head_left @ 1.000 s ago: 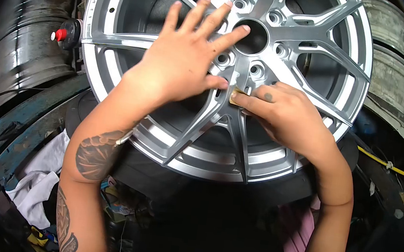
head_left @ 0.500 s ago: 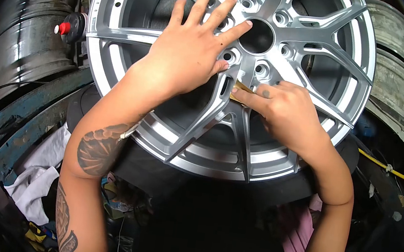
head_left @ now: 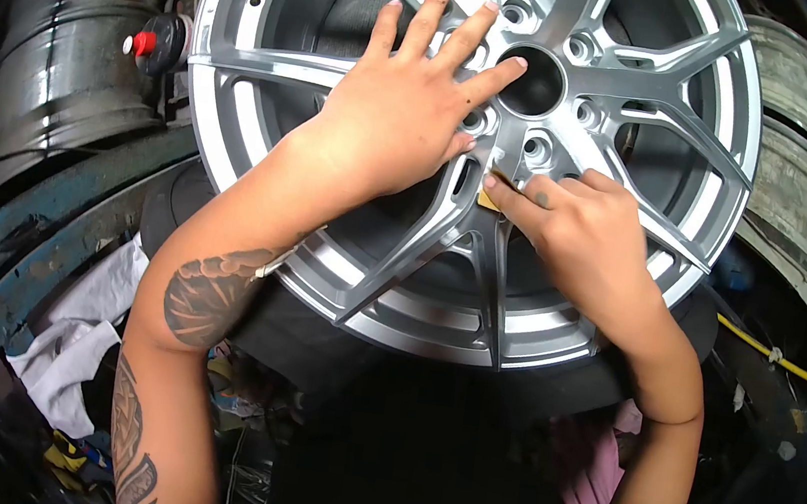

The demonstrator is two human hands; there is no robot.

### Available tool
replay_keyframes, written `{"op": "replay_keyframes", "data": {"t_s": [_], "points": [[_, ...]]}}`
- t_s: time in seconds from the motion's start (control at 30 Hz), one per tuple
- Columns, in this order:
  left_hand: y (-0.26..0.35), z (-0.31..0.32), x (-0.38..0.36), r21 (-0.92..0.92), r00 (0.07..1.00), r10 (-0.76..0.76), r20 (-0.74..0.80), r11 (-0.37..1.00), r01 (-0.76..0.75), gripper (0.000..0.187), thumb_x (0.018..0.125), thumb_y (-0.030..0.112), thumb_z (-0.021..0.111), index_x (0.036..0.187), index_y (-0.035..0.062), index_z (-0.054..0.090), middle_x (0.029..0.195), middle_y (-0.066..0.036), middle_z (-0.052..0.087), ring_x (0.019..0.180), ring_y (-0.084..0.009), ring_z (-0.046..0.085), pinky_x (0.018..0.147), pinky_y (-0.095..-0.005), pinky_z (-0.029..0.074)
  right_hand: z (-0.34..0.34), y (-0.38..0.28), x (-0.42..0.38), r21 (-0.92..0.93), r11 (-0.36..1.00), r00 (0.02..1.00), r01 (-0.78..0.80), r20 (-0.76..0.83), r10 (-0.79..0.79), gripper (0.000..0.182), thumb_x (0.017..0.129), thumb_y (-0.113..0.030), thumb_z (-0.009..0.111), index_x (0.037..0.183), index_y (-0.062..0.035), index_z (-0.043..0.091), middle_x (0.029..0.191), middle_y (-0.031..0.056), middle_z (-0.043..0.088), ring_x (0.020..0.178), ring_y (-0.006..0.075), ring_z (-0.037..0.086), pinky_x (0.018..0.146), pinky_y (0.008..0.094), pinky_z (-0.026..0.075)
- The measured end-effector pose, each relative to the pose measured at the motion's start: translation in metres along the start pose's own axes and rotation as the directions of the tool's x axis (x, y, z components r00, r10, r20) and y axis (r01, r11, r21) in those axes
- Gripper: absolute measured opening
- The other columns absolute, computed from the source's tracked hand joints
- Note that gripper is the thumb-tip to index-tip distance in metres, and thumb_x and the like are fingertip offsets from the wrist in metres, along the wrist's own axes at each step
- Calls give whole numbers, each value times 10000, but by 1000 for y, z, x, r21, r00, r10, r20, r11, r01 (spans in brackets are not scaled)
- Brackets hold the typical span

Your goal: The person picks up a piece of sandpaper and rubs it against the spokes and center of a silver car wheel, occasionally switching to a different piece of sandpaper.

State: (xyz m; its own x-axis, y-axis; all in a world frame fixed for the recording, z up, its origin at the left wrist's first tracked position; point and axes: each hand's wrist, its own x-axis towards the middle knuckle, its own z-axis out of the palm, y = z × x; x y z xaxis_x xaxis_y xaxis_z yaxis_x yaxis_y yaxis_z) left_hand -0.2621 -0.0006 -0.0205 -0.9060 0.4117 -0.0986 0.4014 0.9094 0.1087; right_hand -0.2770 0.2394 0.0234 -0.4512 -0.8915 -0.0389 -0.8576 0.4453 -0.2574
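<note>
A silver alloy wheel rim (head_left: 611, 79) fills the upper middle of the view, its spoked face towards me. My left hand (head_left: 407, 101) lies on it with spread fingers, palm down over the spokes left of the centre hole, its index fingertip at the hole's edge. Closed around a small folded piece of yellow sandpaper (head_left: 488, 201), my right hand (head_left: 578, 223) presses it against the spoke just below the hub. The sandpaper is mostly covered by the fingers. A pale patch (head_left: 498, 157) shows on the spoke just above it.
Worn metal barrel shapes (head_left: 87, 42) stand at the left, and more (head_left: 791, 128) at the right. A dark bottle with a red cap (head_left: 144, 44) sits left of the rim. White cloth (head_left: 69, 352), pink cloth (head_left: 593, 487) and a yellow cable (head_left: 783, 364) lie lower down.
The rim and both hands sit slightly further right in the view. My right hand has shifted a little on the spoke, and the sandpaper shows at a different angle. My left hand stays spread.
</note>
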Motion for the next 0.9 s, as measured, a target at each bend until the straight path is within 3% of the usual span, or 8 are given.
{"op": "replay_keyframes", "data": {"t_s": [0.5,0.7,0.77,0.9], "points": [[1,-4,-6,8,999,14,44,1000,-15,752,1002,320,708,1675,296,373,1759,-153,274,1576,-493,295,1244,-694,263,5,-6,0,-5,1000,1000,-5,16,5,311,843,-169,719,1137,-177,820,795,-15,663,620,147,664,635,312,460],[7,-2,-8,-3,997,36,71,999,-35,747,996,240,693,1672,301,381,1765,-110,284,1572,-515,296,1233,-652,334,11,-5,0,25,999,999,-44,-22,45,370,866,-136,688,1209,-190,816,813,-20,650,648,157,639,647,323,447],[6,0,-9,-5,995,56,81,998,-55,735,995,223,685,1665,299,394,1763,-109,285,1572,-517,295,1227,-658,340,4,-6,0,-47,999,1000,-12,-7,12,357,861,-155,695,1191,-201,824,813,-22,653,641,153,643,654,325,454],[8,-3,-7,-28,996,34,86,999,-32,712,1013,208,666,1665,291,394,1753,-102,305,1575,-512,289,1255,-666,290,2,-2,0,-81,997,1000,5,-26,-7,345,868,-170,694,1185,-214,823,822,-18,663,664,152,664,664,331,463]]}}
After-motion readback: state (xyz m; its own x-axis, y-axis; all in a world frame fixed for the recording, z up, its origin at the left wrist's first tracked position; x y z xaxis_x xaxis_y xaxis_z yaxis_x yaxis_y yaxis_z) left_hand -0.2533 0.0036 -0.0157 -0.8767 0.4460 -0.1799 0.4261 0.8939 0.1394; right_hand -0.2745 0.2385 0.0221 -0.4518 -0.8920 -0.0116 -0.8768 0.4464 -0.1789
